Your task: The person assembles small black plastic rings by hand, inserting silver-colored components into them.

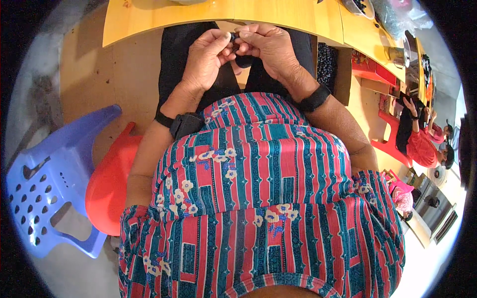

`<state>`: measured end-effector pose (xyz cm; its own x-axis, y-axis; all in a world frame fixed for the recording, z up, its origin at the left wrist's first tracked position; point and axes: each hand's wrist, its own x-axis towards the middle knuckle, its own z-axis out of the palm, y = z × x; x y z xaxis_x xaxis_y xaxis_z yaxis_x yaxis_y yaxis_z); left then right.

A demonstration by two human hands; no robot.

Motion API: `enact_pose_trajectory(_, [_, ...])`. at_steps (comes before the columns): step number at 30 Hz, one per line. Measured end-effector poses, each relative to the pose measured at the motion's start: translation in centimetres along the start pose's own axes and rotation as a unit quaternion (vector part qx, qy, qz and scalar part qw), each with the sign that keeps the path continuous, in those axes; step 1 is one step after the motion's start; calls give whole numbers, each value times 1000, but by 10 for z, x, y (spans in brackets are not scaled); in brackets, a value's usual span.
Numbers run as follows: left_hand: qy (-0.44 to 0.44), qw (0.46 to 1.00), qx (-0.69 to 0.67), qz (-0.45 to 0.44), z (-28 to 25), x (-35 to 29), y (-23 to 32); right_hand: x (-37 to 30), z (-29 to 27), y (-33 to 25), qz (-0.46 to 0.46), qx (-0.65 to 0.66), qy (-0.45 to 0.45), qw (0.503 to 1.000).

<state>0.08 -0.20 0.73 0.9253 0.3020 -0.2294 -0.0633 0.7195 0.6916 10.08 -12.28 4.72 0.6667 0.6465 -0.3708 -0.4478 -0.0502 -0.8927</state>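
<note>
Over my lap, close to the table's near edge, both hands meet at a small black piece (233,37) whose kind I cannot make out. My left hand (204,55) pinches it between thumb and fingers from the left. From the other side my right hand (271,48) is closed on the same piece, thumb against the curled fingers. The fingers cover most of it. Dark trousers (174,64) show below and around the hands.
A yellow wooden table (283,12) spans the top. A bowl with black pieces (358,7) and a see-through plastic bag (397,17) are at its right. A blue plastic chair (54,184) and red stool (112,184) stand at left. People in red (422,146) sit far right.
</note>
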Motion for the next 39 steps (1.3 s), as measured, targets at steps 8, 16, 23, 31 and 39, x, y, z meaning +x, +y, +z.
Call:
enact_pose_trajectory(8, [-2,1000,-1,-13,2,-1,1,10,-12,2,72,71,-65,993])
enact_pose_trajectory(16, [-30,1000,1,3,-8,1,-4,8,-13,8,138,41,-174,974])
enact_pose_trajectory(23, [-26,999,36,23,-11,2,-8,15,-17,15,128,55,-227,964])
enact_pose_trajectory(31, [-13,997,71,25,-3,-2,-1,15,-24,5,147,82,-222,960])
enact_pose_trajectory(39, [10,975,211,64,-4,0,0,17,-25,10,141,99,-222,960])
